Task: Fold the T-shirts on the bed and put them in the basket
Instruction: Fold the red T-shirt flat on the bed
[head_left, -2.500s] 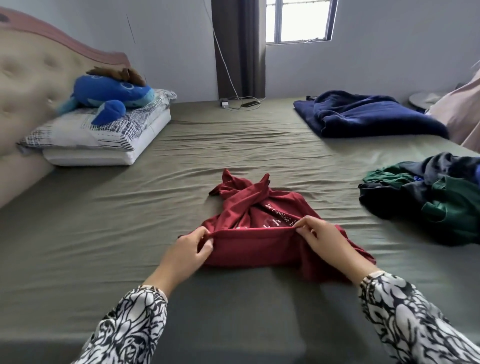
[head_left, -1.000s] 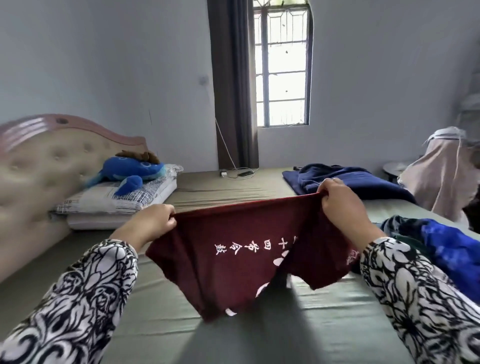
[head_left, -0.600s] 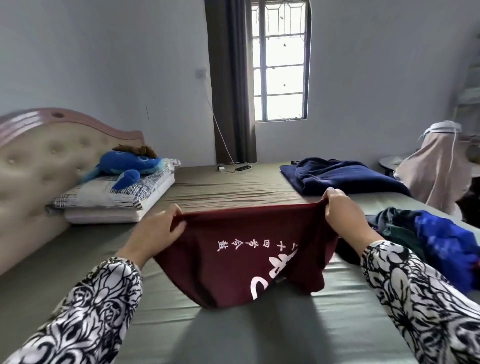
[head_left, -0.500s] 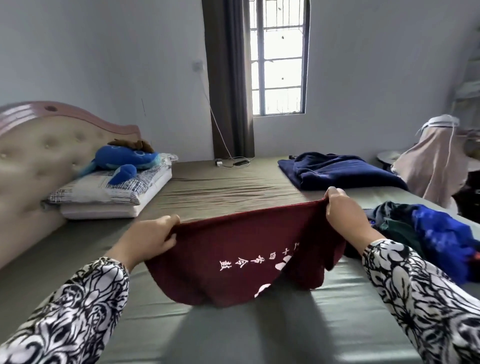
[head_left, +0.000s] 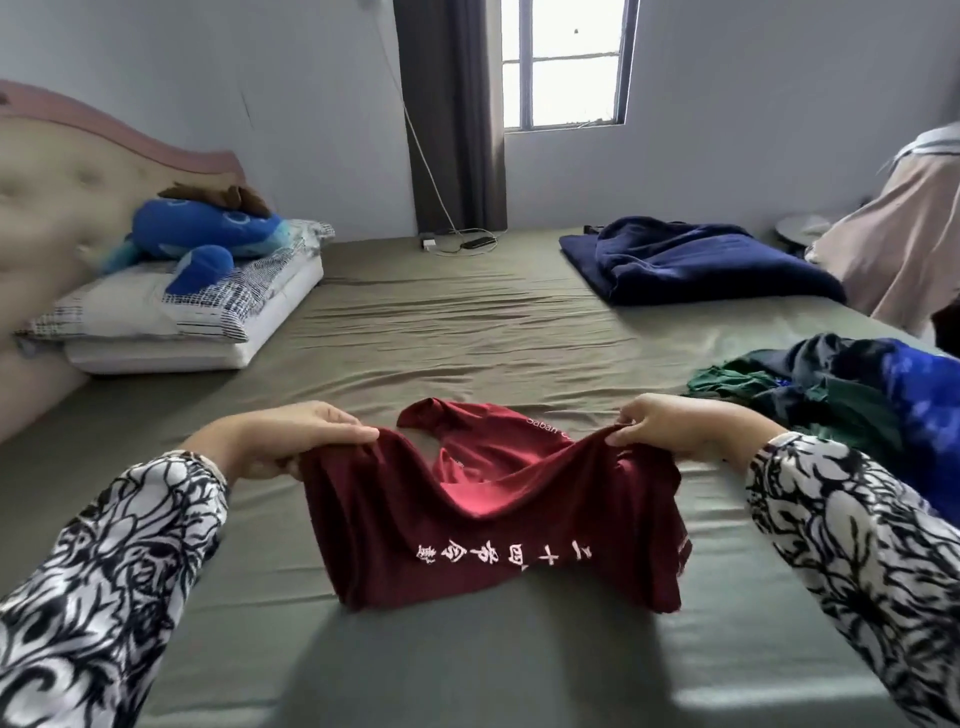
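Red shirt (head_left: 493, 514) lying mid-bed (head_left: 467, 332), near edge lifted, sagging. Left hand (head_left: 280, 441) and right hand (head_left: 680, 428) each pinching a corner. Best tensioning evenly, laying flat before folding. Unfolded pile (head_left: 841, 384) waiting at right edge.

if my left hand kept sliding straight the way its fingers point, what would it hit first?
Probably the right hand: the left hand points across the maroon T-shirt toward it, though depth is unclear.

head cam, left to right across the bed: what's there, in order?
Blue plush toy on the pillows → left hand → maroon T-shirt held by both hands → right hand → pile of dark unfolded clothes. The navy blanket overlaps several of these, so it is left out.
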